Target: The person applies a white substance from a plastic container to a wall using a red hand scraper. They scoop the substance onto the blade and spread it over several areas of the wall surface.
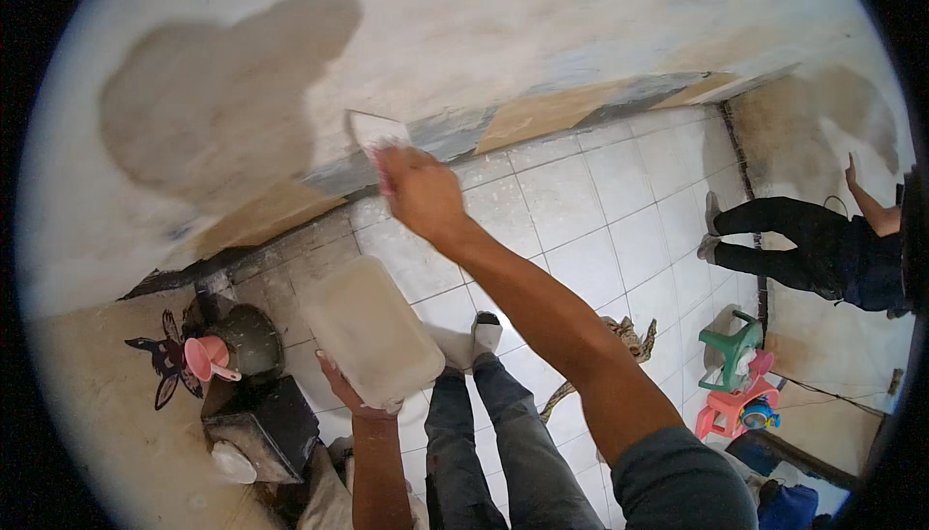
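My right hand (pixel 423 196) is closed around the handle of a scraper (pixel 379 133), a wide, pale blade held up against the wall (pixel 435 36). Its handle is mostly hidden in my fist; a reddish part shows beside the fingers. With my left hand (pixel 350 393) I hold a whitish rectangular plastic tub (pixel 373 327) by its near left side, in front of my legs. Some fingers are hidden by the tub. Grey and tan patches run along the lower wall near the blade.
White floor tiles (pixel 571 201) meet the wall. At left are a dark bucket (pixel 254 341), a pink dipper (pixel 205 358) and a black box (pixel 259 428). Further right lie crumpled cloth (pixel 629 336), green (pixel 731 346) and pink stools (pixel 721 414). Another person (pixel 803 240) stands at far right.
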The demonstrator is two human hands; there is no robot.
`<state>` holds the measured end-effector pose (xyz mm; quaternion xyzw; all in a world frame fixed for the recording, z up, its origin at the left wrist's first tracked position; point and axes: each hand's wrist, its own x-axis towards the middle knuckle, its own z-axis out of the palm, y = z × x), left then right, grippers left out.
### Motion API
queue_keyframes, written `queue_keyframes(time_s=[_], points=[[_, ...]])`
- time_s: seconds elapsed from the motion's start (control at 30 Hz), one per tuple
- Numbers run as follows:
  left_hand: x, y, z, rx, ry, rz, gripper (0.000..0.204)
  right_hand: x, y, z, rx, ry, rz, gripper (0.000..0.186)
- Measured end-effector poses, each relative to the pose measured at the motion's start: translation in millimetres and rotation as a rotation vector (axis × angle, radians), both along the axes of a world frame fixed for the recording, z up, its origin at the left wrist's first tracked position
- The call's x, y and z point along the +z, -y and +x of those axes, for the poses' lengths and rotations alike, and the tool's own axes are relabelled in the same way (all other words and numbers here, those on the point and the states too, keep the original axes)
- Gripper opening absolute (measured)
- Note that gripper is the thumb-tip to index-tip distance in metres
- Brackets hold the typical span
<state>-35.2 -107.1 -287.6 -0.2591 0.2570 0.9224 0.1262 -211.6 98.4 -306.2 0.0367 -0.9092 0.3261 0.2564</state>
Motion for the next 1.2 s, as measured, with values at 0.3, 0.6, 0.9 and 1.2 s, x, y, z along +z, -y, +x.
queue_keyframes(time_s=[0.3, 0.6, 0.9, 1.2], points=[[-51, 32, 28, -0.094, -0.114, -0.092, 0.080, -54, -145, -2, -0.523, 0.003, -1.014, 0.011], [-1, 18, 15, 0.089, 0.026, 0.051, 0.080, 0, 69, -42, -0.126, 0.146, -0.270, 0.013], [-20, 36, 16, 0.038, -0.033, 0.097, 0.070, -29, -2, 84, -0.163, 0.420, -0.724, 0.010], [-12, 18, -4, -0.020, -0.034, 0.115, 0.075, 131, 2, 124, -0.137, 0.515, -1.301, 0.022]])
